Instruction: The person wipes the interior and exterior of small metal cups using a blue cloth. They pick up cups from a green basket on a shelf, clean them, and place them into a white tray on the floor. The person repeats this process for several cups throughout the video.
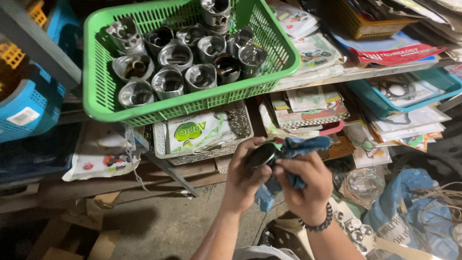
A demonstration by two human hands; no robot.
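Left hand [243, 179] fingers clamped round dark round metal piston [261, 155]; right hand [304, 185] fingers closed on blue cloth rag [302, 147], pressed to it; below green plastic basket [96, 96].

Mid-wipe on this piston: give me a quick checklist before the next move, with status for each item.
1. Left hand grips the piston: ok.
2. Right hand holds the blue rag against the piston: ok.
3. Piston crown clean: cannot tell, it looks dark.
4. Green basket in view on the shelf above: ok.
5. Free spot among the pistons in the basket: cannot tell.
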